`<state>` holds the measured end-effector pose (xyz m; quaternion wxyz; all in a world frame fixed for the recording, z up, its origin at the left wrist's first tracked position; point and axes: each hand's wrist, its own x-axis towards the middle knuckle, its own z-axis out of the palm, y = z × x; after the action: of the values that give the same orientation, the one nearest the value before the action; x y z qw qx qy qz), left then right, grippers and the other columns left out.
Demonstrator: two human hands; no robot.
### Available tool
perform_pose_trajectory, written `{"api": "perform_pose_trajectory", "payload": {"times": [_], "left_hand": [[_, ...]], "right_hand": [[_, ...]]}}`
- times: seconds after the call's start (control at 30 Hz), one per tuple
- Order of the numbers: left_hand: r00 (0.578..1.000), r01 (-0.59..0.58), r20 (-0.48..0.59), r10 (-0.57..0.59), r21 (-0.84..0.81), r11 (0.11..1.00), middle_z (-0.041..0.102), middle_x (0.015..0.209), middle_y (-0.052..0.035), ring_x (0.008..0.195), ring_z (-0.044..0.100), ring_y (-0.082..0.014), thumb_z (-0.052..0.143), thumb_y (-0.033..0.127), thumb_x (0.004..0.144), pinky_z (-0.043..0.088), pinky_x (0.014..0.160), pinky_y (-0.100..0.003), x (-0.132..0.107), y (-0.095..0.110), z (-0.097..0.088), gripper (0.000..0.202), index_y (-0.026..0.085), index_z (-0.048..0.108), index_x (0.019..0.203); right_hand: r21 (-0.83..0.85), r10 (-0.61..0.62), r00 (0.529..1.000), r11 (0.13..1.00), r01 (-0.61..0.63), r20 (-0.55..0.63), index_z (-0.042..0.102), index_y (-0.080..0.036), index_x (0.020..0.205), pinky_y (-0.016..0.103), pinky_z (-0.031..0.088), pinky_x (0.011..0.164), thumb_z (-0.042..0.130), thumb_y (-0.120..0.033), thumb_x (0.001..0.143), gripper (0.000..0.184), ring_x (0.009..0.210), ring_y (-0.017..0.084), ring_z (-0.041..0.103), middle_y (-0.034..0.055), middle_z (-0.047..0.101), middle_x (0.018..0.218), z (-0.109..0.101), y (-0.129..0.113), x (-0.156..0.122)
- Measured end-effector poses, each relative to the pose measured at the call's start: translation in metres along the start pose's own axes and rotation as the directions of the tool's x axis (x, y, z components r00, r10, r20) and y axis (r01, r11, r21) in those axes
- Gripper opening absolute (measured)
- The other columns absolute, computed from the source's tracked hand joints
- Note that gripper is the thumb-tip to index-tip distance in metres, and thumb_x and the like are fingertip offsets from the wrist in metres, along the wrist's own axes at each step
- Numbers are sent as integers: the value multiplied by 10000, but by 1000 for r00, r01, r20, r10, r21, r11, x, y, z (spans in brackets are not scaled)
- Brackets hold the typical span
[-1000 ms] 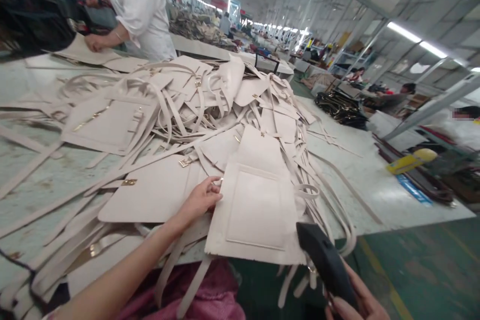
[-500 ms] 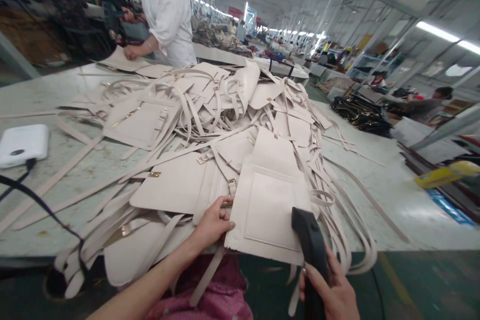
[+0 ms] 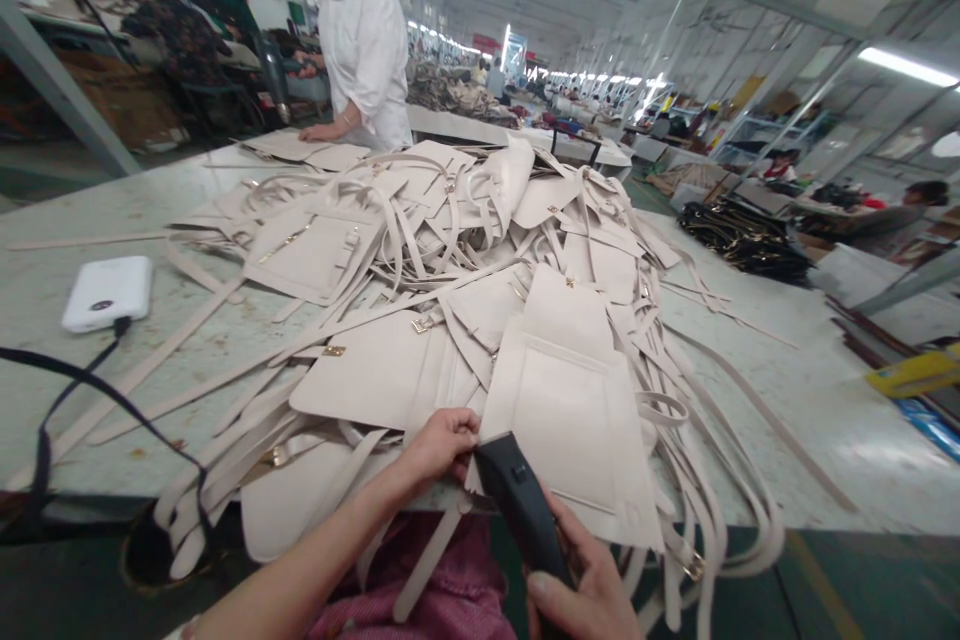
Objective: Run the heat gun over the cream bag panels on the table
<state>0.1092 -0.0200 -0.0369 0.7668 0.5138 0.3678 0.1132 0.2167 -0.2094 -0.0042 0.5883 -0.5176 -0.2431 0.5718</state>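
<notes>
A cream leather bag panel (image 3: 570, 420) with a stitched pocket lies at the near edge of a big heap of cream panels and straps (image 3: 450, 250). My left hand (image 3: 442, 445) pinches the panel's lower left corner. My right hand (image 3: 585, 590) grips a black handheld tool (image 3: 517, 505), whose tip points at that same corner, close to my left fingers.
A white power bank (image 3: 109, 292) with a black cable (image 3: 90, 390) lies on the table (image 3: 787, 390) at left. A person in a white shirt (image 3: 364, 45) handles panels at the far side. Other workers and stacks of dark goods (image 3: 742, 235) are at right.
My right hand has brought the black tool up and left, from below the panel's right side to its lower left corner. My left hand has slid down the panel's edge. The view has shifted left.
</notes>
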Motion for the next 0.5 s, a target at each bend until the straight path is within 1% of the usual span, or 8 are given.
{"api": "perform_pose_trajectory", "payload": {"times": [0.1, 0.13, 0.17, 0.2, 0.27, 0.33, 0.43, 0.5], "left_hand": [[999, 25, 39, -25, -22, 999, 501, 462, 46, 400, 495, -105, 544, 215, 558, 429, 382, -217, -1, 1, -1, 142, 154, 461, 655], [998, 32, 49, -31, -28, 999, 497, 455, 44, 399, 495, -107, 549, 212, 555, 428, 379, -217, -2, 1, -1, 140, 153, 460, 645], [998, 37, 57, -35, -33, 999, 488, 448, 45, 392, 489, -105, 555, 210, 551, 426, 374, -217, -2, 2, -1, 139, 151, 458, 632], [997, 41, 65, -39, -40, 998, 479, 442, 47, 383, 478, -101, 561, 207, 545, 423, 367, -217, -3, 2, -1, 140, 150, 456, 619], [996, 50, 78, -45, -55, 997, 474, 445, 48, 369, 460, -91, 568, 202, 539, 419, 362, -217, -3, 4, -2, 143, 149, 457, 612], [995, 60, 87, -54, -72, 996, 488, 459, 42, 370, 457, -87, 565, 209, 546, 419, 370, -217, -3, 5, -3, 144, 148, 463, 627], [995, 68, 84, -61, -89, 994, 504, 468, 33, 386, 468, -91, 560, 217, 556, 404, 376, -204, -2, 5, -4, 148, 150, 465, 648], [996, 61, 77, -54, -102, 993, 513, 494, 30, 418, 486, -94, 564, 208, 550, 397, 392, -195, -2, 4, -4, 155, 153, 460, 649]], "right_hand": [[4, 11, 999, 1000, -11, -49, 566, -245, 1130, 196, 482, 664, 787, -306, 500, 670, 743, 147, 623, 24, 657, 1001, -8, 4, -9], [8, 22, 998, 1000, -21, -54, 593, -243, 1097, 204, 476, 722, 797, -300, 475, 656, 803, 160, 620, 20, 656, 1001, -8, 4, -10], [11, 32, 998, 999, -32, -46, 598, -239, 1089, 204, 474, 730, 799, -302, 467, 656, 802, 160, 620, 18, 666, 950, -7, 4, -9], [4, 44, 999, 999, -44, -32, 581, -235, 1109, 195, 484, 674, 793, -305, 477, 671, 734, 148, 625, 12, 673, 863, -3, 2, -7], [-31, 65, 998, 997, -66, -13, 489, -219, 1197, 174, 469, 488, 766, -312, 522, 735, 520, 110, 583, -10, 647, 707, 6, -7, 0], [-77, 71, 995, 994, -76, -63, 362, -199, 1279, 171, 424, 374, 734, -320, 573, 808, 384, 84, 496, -38, 600, 601, 12, -20, 7], [-152, 70, 980, 983, -99, -188, 207, -176, 1340, 187, 414, 336, 698, -345, 630, 879, 347, 94, 465, -45, 580, 522, 7, -32, 6], [-160, 63, 980, 983, -93, -187, 253, -170, 1325, 187, 407, 345, 700, -353, 629, 846, 347, 102, 475, -41, 578, 487, -4, -28, -1]]}}
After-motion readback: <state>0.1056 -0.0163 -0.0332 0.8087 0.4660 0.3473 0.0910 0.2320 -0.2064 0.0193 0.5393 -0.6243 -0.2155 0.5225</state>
